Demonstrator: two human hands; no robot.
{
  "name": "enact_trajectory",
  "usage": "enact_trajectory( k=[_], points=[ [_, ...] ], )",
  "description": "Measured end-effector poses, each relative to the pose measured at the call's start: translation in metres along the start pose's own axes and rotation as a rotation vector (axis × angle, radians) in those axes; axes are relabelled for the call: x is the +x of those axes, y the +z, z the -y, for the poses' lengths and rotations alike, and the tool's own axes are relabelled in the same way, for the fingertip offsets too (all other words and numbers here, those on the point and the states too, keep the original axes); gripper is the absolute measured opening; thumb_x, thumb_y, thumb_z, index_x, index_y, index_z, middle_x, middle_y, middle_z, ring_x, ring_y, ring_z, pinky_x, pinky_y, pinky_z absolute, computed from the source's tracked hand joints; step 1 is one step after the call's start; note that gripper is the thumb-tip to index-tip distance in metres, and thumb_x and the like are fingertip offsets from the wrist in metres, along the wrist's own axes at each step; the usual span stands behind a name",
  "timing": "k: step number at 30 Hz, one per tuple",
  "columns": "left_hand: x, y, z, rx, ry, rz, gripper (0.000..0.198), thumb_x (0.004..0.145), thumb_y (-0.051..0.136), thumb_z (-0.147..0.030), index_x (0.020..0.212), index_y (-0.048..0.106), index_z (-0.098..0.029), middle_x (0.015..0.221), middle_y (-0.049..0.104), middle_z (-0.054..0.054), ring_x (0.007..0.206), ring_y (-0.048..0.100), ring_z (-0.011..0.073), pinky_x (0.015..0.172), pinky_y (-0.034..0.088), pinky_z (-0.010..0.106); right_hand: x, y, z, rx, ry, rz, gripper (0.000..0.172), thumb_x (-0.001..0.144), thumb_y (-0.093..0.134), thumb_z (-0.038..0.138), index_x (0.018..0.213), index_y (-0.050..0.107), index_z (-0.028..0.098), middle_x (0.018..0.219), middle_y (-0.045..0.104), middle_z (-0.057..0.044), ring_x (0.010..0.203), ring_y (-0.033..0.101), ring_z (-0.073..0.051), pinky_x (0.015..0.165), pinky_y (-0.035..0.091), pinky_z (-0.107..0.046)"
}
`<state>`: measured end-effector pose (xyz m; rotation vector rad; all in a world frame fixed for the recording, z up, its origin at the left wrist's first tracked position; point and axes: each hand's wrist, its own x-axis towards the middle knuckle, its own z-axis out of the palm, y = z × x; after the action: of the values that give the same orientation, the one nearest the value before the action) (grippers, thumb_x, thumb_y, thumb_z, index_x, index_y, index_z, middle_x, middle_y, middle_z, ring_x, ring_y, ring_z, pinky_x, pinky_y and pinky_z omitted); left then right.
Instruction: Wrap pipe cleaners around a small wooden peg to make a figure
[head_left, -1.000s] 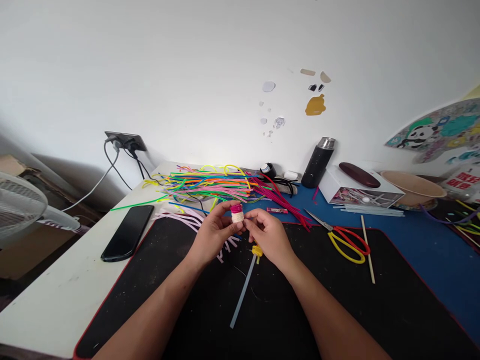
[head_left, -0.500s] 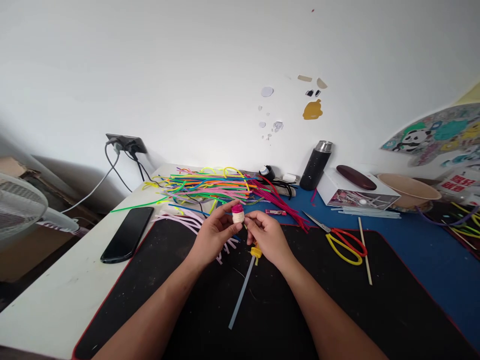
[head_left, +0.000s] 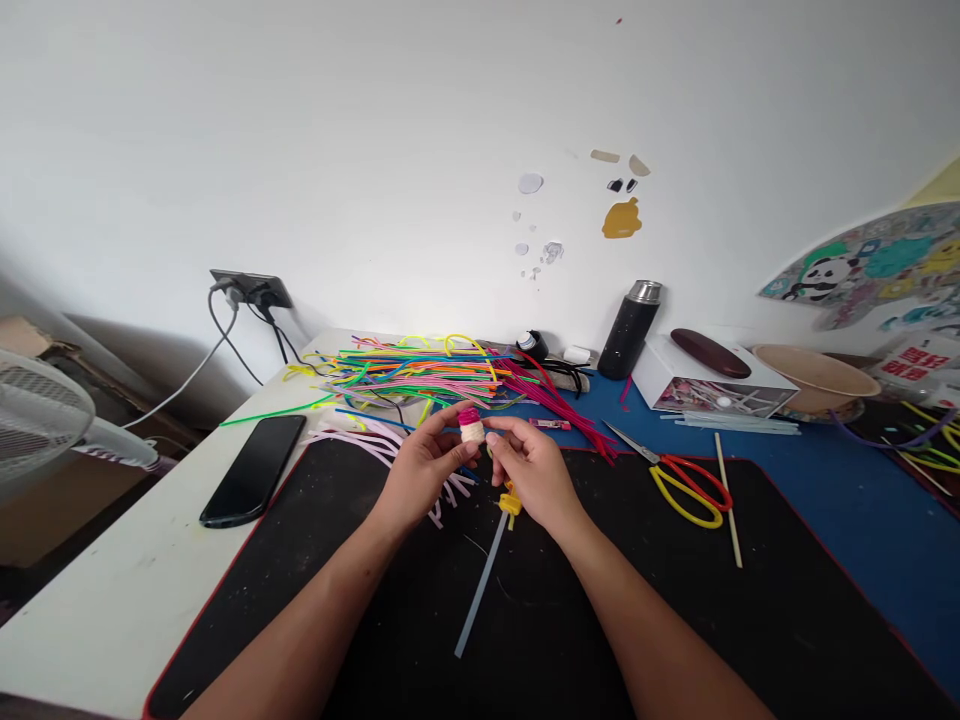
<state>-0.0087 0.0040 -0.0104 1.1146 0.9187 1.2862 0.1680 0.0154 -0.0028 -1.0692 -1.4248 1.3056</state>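
Observation:
Between the fingertips of my left hand (head_left: 421, 468) is a small coiled pipe-cleaner piece (head_left: 472, 430), magenta at the top and cream below. The fingers of my right hand (head_left: 531, 470) are closed at its right side, with index finger and thumb against it. Partly hidden below my right hand is a yellow glue gun (head_left: 511, 503), and a long translucent glue stick (head_left: 480, 590) juts from it toward me over the black mat (head_left: 405, 620). White-lilac pipe cleaners (head_left: 375, 445) lie behind my left hand.
Many coloured pipe cleaners (head_left: 420, 370) are heaped at the back. Scissors (head_left: 686, 490) and a thin stick (head_left: 727, 500) lie to the right. A phone (head_left: 255, 470) is at the left. Behind stand a black flask (head_left: 630, 330), a white box (head_left: 712, 375) and a bowl (head_left: 817, 375).
The pipe-cleaner piece has tilted slightly and shifted a little left in my fingers. The whole view has drifted slightly; both hands stay in nearly the same place.

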Motion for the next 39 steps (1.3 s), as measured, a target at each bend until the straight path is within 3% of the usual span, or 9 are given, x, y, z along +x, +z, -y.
enact_trajectory(
  k=[11, 16, 22, 39],
  points=[
    [0.001, 0.001, 0.002, 0.079, -0.007, -0.038, 0.068, 0.082, 0.087, -0.035, 0.144, 0.065, -0.019, 0.089, 0.078, 0.004, 0.078, 0.070, 0.0185, 0.079, 0.057, 0.032, -0.002, 0.006, -0.001, 0.058, 0.019, 0.007, 0.044, 0.091, 0.066, 0.049, 0.119, 0.072, 0.014, 0.052, 0.057, 0.007, 0.048, 0.057, -0.016, 0.056, 0.045, -0.029],
    [0.001, 0.000, 0.003, 0.106, 0.012, -0.053, 0.069, 0.080, 0.088, -0.037, 0.143, 0.067, -0.019, 0.083, 0.076, 0.002, 0.076, 0.069, 0.0185, 0.077, 0.057, 0.032, -0.003, 0.009, 0.000, 0.165, 0.076, 0.012, 0.050, 0.086, 0.071, 0.053, 0.118, 0.073, 0.014, 0.046, 0.047, 0.011, 0.042, 0.052, -0.014, 0.051, 0.048, -0.028],
    [0.001, 0.000, 0.004, 0.109, 0.024, -0.055, 0.066, 0.080, 0.087, -0.036, 0.141, 0.068, -0.020, 0.085, 0.075, 0.002, 0.075, 0.068, 0.0182, 0.077, 0.057, 0.032, -0.003, 0.010, -0.002, 0.207, 0.108, 0.007, 0.052, 0.086, 0.072, 0.055, 0.118, 0.075, 0.014, 0.043, 0.040, 0.012, 0.038, 0.049, -0.013, 0.045, 0.041, -0.026],
    [0.004, -0.004, 0.007, 0.160, 0.008, -0.062, 0.070, 0.080, 0.087, -0.041, 0.142, 0.066, -0.018, 0.088, 0.076, 0.003, 0.081, 0.071, 0.0198, 0.082, 0.058, 0.035, -0.007, 0.016, -0.008, 0.100, 0.118, -0.004, 0.062, 0.088, 0.067, 0.051, 0.134, 0.072, 0.010, 0.049, 0.047, 0.010, 0.037, 0.044, -0.010, 0.042, 0.030, -0.024]
  ],
)
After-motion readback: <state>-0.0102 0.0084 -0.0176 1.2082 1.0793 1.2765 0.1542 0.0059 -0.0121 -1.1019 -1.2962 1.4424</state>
